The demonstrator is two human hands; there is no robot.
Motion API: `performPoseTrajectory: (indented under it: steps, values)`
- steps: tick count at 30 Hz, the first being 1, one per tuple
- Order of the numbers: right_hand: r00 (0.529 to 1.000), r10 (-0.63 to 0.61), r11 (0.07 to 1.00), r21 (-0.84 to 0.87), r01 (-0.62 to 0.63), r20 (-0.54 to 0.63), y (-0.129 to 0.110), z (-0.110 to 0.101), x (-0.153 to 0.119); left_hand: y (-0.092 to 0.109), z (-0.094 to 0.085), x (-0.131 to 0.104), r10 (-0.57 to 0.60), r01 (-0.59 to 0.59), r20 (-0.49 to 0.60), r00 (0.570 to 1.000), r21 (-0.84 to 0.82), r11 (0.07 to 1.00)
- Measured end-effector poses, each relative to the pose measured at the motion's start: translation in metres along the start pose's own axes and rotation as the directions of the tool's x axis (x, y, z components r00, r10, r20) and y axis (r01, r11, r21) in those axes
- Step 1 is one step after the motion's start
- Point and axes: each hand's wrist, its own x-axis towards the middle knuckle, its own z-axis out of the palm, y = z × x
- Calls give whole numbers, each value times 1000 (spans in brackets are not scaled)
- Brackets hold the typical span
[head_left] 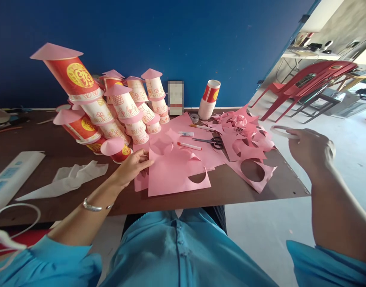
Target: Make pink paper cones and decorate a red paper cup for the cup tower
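Note:
My left hand pinches the left edge of a sheet of pink paper that has a round cut-out at its lower right. My right hand is raised beyond the table's right end, its fingers closed on a thin pale pink strip, partly blurred. Black-handled scissors lie on the paper, beside a red-and-white marker. Just past my left hand stand stacked paper cups, white with drawn flowers or red and gold, several topped with pink paper cones.
Pink scraps with round holes are heaped on the table's right side. A stack of cups and a tape roll stand at the back. Crumpled clear plastic lies at left. Red chairs stand on the right.

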Motion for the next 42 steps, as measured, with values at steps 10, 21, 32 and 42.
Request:
performPoseTrajectory:
  steps: [10,21,32,42]
  values:
    - [865,-486,184,982,-36,123,-157,-37,-59,43,23,-34,353,-352,-13,935,53,934]
    - [495,-830,25,903,-429,258,-189,-38,-80,53,23,-39,333,-315,-106,937,161,935]
    - [883,-457,653,633,415,-109,-139,-19,-38,6,24,13,248,-224,-98,964,206,952]
    - [718,-622,387,675,628,-312,-188,-20,-80,-6,22,26,202,-149,-163,966,290,945]
